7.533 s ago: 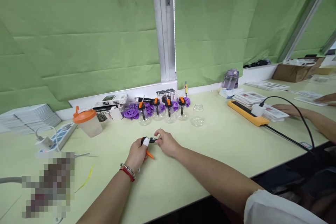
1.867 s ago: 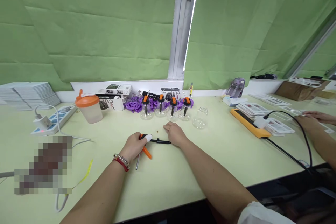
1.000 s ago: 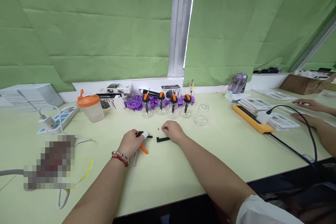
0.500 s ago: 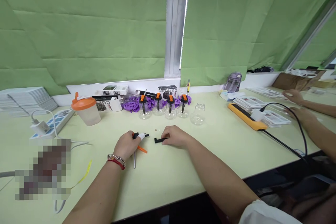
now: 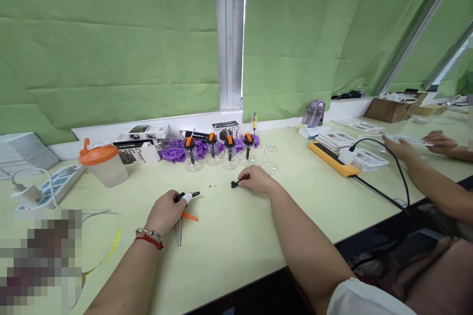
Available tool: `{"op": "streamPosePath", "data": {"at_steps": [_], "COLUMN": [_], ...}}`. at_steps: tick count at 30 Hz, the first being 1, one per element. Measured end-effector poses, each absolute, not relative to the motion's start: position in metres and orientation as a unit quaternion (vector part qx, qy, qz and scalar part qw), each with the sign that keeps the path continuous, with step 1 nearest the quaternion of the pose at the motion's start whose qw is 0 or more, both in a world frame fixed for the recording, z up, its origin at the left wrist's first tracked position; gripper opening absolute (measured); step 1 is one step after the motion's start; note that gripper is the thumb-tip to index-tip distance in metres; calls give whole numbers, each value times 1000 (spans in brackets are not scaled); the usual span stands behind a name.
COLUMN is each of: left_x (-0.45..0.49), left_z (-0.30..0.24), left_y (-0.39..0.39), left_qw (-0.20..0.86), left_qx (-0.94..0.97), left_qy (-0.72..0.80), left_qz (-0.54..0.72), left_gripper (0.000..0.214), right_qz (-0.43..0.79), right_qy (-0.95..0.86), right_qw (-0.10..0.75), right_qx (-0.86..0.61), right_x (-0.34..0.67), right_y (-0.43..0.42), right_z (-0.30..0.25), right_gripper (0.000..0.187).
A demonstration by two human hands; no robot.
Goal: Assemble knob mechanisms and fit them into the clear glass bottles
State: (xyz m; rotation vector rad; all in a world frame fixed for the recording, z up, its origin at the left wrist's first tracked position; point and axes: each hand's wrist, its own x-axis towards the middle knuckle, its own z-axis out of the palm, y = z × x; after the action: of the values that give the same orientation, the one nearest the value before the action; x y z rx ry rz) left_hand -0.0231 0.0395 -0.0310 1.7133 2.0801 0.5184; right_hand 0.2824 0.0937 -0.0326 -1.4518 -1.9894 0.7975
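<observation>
My left hand (image 5: 169, 210), bracelets at its wrist and a white wrap on its thumb, grips a black part (image 5: 194, 194) whose narrow end sticks out past the fingers. Just below lie an orange strip (image 5: 189, 216) and a thin grey rod (image 5: 179, 233); whether they join the black part is hidden by the hand. My right hand (image 5: 257, 179) pinches a small black piece with a hooked end (image 5: 235, 183) close above the table. Two tiny bits (image 5: 210, 186) rest between the hands. Behind my right hand stands an open clear glass jar (image 5: 269, 160).
Several glass jars with black-and-orange tops (image 5: 229, 150) stand before purple pieces (image 5: 174, 152) and boxes (image 5: 138, 152). An orange-lidded cup (image 5: 107, 167) and a white power strip (image 5: 55, 187) are left. At right are a yellow power strip (image 5: 330, 160), cards (image 5: 365, 159) and a co-worker's hands (image 5: 402, 150).
My right hand has moved away from my left, toward the glass jar, carrying the black piece. My left hand keeps its hold. The view has turned slightly right; the co-worker's hands now hold a flat clear item.
</observation>
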Motion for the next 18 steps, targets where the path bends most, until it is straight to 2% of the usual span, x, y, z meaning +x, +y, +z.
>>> {"op": "streamPosePath", "data": {"at_steps": [5,18], "left_x": [-22,-19], "left_z": [-31,-26], "left_y": [40,38], "left_qw": [199,186], "left_qx": [606,603], "left_qy": [745,751], "left_qz": [195,195], "left_gripper": [42,46], "right_qz": [264,259], "right_qy": [-740,-725], "right_qw": [300,303], "right_qx": [-540,-561], "right_x": [279,290], "right_y": [91,93], "right_z": [-28,-23], "right_gripper": [17,13]}}
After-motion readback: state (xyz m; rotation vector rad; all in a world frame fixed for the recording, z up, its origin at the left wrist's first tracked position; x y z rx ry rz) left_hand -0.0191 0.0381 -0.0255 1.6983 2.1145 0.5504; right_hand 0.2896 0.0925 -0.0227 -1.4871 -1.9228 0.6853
